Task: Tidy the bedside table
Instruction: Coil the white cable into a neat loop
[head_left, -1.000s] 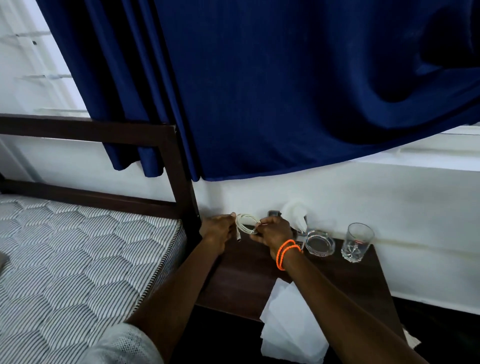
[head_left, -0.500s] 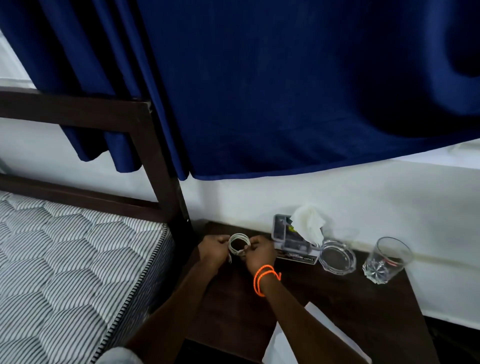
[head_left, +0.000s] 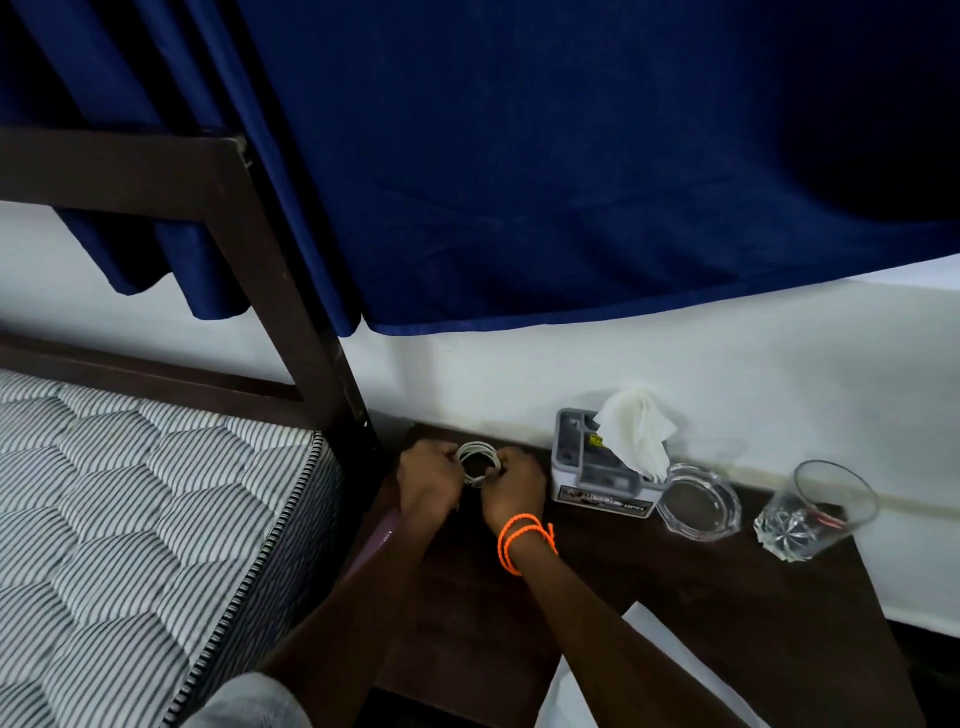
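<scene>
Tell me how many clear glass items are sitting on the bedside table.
2: a glass ashtray just right of the tissue box, and a drinking glass farther right by the wall. None seems hidden.

Navy curtain (head_left: 519, 182) hangs over a white wall (head_left: 675, 374) (dark bedframe (head_left: 291, 291) left, beside striped mattress (head_left: 130, 519)).

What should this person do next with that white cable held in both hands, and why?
Probably set the coil down flat near the back of the bedside table, beside the grey box. The white cable already looks wound into a small loop, gripped on either side by the left hand and right hand, and the dark tabletop just below them looks bare.
</scene>
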